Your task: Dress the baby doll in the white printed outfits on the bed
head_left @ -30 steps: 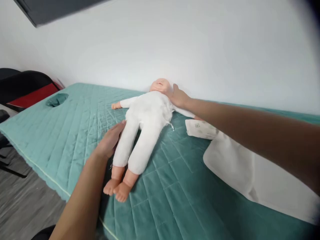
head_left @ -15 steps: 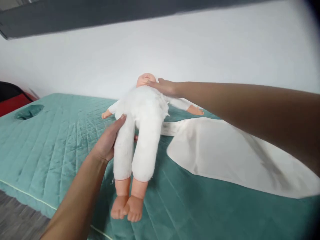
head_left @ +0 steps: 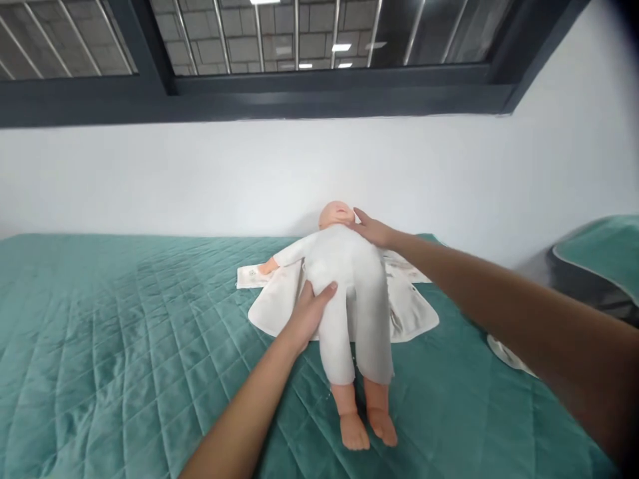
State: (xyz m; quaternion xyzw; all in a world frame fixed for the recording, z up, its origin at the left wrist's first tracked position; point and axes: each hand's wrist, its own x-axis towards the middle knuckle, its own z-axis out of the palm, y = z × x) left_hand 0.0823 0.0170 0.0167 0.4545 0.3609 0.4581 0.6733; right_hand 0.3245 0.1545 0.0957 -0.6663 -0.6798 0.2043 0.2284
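Note:
A baby doll with a white cloth body and bare plastic head, hands and feet lies face up, its feet pointing toward me. Beneath it a small white garment is spread out on the green quilted cover, its sleeves reaching to both sides. My left hand grips the doll's hip and upper thigh, thumb on the front, the other fingers mostly hidden behind. At the doll's neck and shoulder, my right hand holds on, its thumb raised beside the head. The doll's arm on that side is mostly hidden.
The green quilted cover runs up to a white wall. Above is a dark window frame with metal bars behind it. Green padded fabric rises at the right, with a pale item partly behind my right arm.
The doll, held in both hands, has moved right and now lies over the white garment, which was beside it before. My view has turned and risen, bringing the window in.

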